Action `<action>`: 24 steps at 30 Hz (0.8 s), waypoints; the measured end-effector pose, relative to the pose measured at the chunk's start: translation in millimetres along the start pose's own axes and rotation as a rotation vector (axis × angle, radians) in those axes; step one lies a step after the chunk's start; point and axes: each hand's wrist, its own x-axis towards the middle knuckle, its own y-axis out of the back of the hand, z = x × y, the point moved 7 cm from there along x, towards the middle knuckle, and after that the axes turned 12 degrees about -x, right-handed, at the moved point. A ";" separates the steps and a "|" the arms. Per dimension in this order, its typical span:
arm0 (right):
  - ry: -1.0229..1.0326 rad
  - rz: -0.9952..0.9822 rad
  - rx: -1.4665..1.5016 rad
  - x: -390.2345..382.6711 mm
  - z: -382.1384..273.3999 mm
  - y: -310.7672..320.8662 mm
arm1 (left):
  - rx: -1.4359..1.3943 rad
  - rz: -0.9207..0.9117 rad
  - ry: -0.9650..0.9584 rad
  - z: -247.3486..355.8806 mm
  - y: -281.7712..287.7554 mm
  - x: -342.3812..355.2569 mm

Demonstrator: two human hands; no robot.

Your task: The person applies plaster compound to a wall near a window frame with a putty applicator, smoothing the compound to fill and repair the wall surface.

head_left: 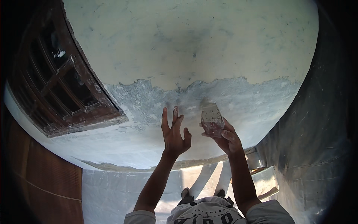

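My left hand (pixel 175 136) is raised in front of the wall (pixel 197 48) with its fingers spread and nothing in them; whether its fingertips touch the surface I cannot tell. To its right, my right hand (pixel 228 140) grips a flat, tapered scraper blade (pixel 211 114) smeared with pale residue, its far edge close to the wall. The wall is pale cream above a ragged border, with rough grey-white plaster below it around both hands.
A dark wooden window (pixel 56 86) is on the left, above a brown panel (pixel 44 171). A dark grey surface (pixel 313 156) lies on the right. My feet stand on a light floor (pixel 119 190); a pale rectangular object (pixel 270 181) sits beside my right forearm.
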 end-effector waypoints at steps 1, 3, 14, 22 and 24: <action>0.003 0.081 -0.167 8.9 0.9 -8.5 | 0.024 0.050 -0.001 -7.7 14.8 1.6; 0.047 0.224 -0.437 23.7 0.1 -22.5 | 0.025 0.132 -0.021 -27.4 41.3 6.0; 0.618 0.745 -1.759 73.9 -3.9 -107.3 | 0.268 0.186 -0.170 -112.5 79.6 6.1; 0.575 0.858 -1.978 81.1 39.6 -104.8 | 0.132 0.271 -0.284 -115.0 84.5 1.3; 0.587 0.863 -1.926 77.7 48.1 -102.4 | 0.114 0.272 -0.297 -117.5 85.3 -2.0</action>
